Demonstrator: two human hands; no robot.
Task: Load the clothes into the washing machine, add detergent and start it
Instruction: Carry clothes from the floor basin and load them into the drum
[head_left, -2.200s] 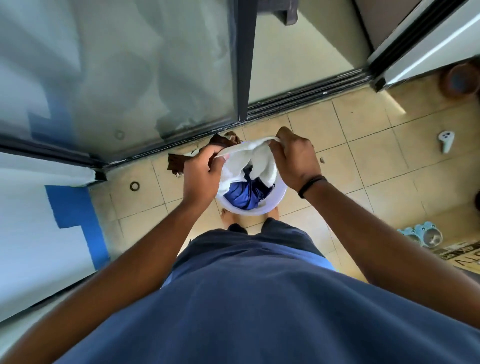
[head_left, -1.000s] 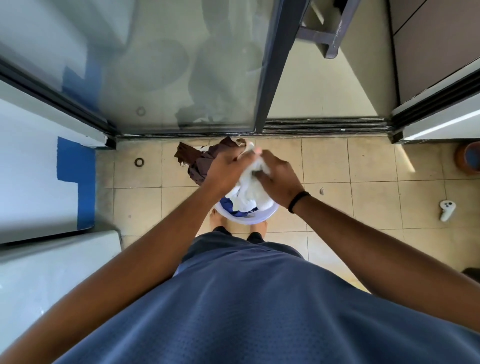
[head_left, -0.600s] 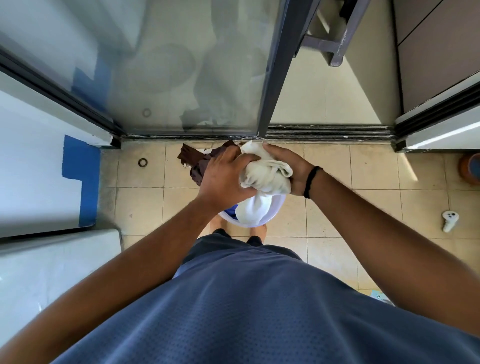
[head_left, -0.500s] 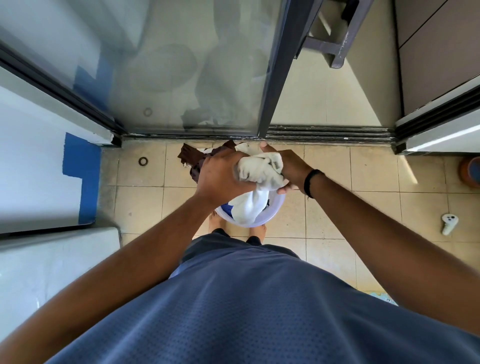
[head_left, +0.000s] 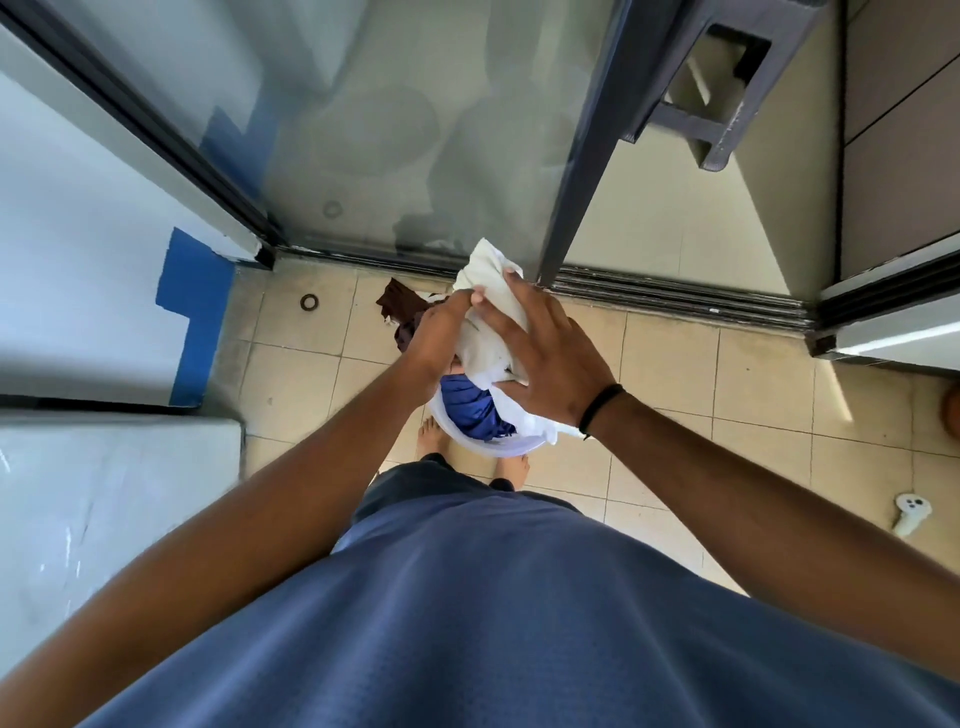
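Note:
A bunched white cloth (head_left: 491, 332) is held up between both hands above a white basin (head_left: 488, 448) on the tiled floor. My left hand (head_left: 436, 338) grips the cloth from the left. My right hand (head_left: 545, 353) lies over its right side with the fingers spread and curved round it. A blue garment (head_left: 470, 405) lies in the basin, and a dark brown garment (head_left: 402, 312) hangs over its far edge. The white top of the washing machine (head_left: 104, 509) sits at the lower left.
A sliding glass door (head_left: 395, 135) with its dark frame and floor track (head_left: 675, 299) runs across ahead. A dark stool (head_left: 722, 88) stands beyond it. A white controller (head_left: 910, 513) lies on the tiles at right, a small ring (head_left: 310, 302) at left. My bare feet flank the basin.
The white cloth has been gathered into a bundle and lifted higher above the basin. My right hand has shifted from under it to over its right side.

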